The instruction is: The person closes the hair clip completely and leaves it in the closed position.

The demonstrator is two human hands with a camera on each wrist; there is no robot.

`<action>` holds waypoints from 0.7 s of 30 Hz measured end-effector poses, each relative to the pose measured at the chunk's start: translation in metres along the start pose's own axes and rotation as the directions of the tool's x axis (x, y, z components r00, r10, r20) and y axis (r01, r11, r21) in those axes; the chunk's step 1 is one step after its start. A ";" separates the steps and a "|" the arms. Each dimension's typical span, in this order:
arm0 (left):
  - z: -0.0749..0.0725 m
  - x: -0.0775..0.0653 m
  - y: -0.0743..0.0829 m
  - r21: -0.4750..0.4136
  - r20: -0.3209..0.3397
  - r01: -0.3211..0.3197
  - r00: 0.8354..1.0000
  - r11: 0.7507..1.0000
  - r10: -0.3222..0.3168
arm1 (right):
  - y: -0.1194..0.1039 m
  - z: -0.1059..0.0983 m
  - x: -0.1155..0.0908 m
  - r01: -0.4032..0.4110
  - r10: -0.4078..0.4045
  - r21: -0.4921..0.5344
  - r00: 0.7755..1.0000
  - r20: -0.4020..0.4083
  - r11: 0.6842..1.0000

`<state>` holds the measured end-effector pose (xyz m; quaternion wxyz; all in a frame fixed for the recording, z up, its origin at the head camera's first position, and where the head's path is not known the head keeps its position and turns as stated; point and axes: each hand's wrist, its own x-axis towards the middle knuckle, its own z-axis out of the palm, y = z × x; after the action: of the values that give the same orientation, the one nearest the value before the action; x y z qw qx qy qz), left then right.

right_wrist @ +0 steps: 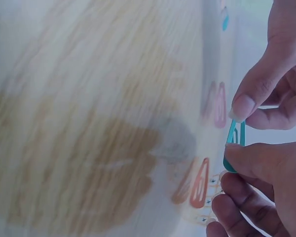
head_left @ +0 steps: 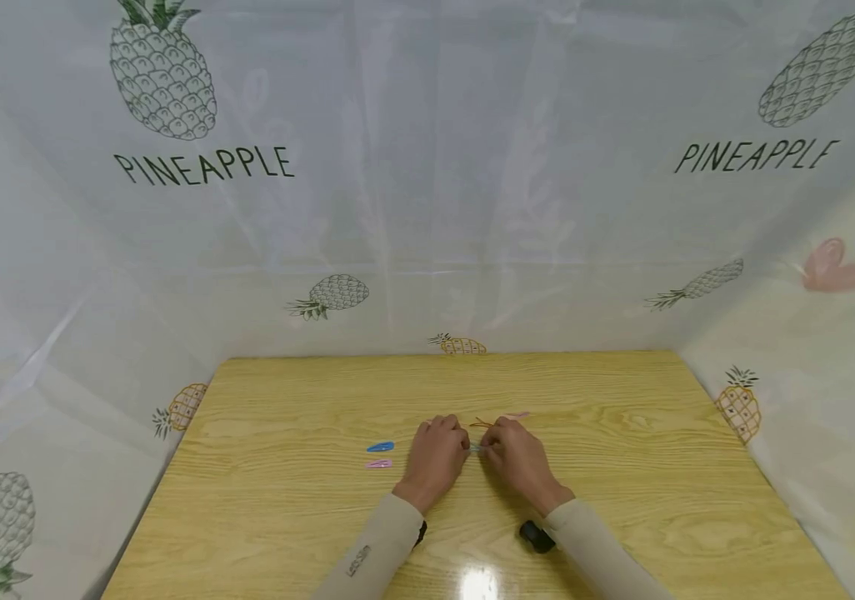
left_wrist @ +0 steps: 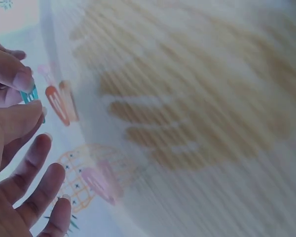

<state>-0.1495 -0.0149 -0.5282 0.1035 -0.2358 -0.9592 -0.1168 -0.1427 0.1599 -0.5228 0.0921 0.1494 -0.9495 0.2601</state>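
Between the two hands is a teal snap hair clip (right_wrist: 234, 136), its body partly covered by fingers. My left hand (head_left: 437, 457) pinches one end of it between thumb and finger. The other end is pinched by my right hand (head_left: 519, 457), whose remaining fingers (right_wrist: 237, 205) are spread below it in the right wrist view. Just beyond the hands lies an orange snap clip (head_left: 482, 422), partly hidden in the head view. A pale pink clip (head_left: 517, 414) lies past the right hand.
Left of my left hand, a blue snap clip (head_left: 380, 447) and a pink snap clip (head_left: 379, 464) lie on the wooden table (head_left: 285, 508). A white pineapple-printed sheet (head_left: 427, 208) hangs behind and around the table. A black device (head_left: 536, 537) sits by the right wrist.
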 end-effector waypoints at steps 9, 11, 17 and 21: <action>-0.010 -0.015 -0.015 -0.029 -0.032 0.033 0.999 0.999 -0.034 | -0.015 0.001 0.000 0.063 -0.062 0.022 0.998 -0.006 0.998; -0.013 -0.018 -0.018 -0.016 -0.028 0.032 0.999 0.999 -0.033 | -0.018 0.002 -0.001 0.086 -0.086 0.017 0.996 -0.013 0.996; -0.022 -0.027 -0.022 -0.011 -0.034 -0.007 0.999 1.000 0.007 | -0.024 0.004 -0.001 0.154 -0.154 0.011 0.988 -0.026 0.988; -0.025 -0.032 -0.024 -0.029 -0.043 -0.026 0.999 0.999 0.025 | -0.029 0.003 -0.001 0.186 -0.185 0.019 0.982 -0.023 0.982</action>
<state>-0.1296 -0.0560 -0.5164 0.1219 -0.2468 -0.9519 -0.1344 -0.1322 0.1348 -0.5119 0.1245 0.2354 -0.9276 0.2620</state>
